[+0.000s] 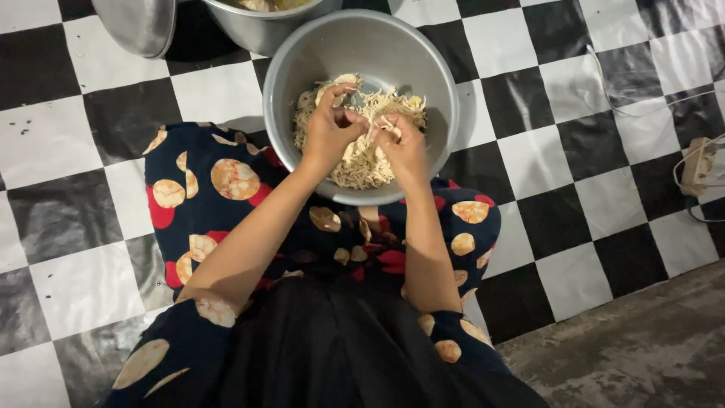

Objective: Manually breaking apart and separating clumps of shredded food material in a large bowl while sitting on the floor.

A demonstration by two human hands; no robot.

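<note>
Both hands are over the bowl, above the shreds heaped inside. Left hand pinches a pale piece at its fingertips; right hand curls, fingers nipping strands just beside it.

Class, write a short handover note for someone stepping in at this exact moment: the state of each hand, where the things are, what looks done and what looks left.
Left hand: over the metal bowl, fingers pinched on a piece of the pale food.
Right hand: beside it, pinching the same piece; the two hands pull at it together.
The bowl rests on the person's lap, on the dark patterned cloth, above the checkered mat.
Done: a heap of pale shredded strands lies in the bowl.
Left: the piece between the fingers is not yet shredded; any others cannot be told.
A second pot and a metal lid stand behind.
</note>
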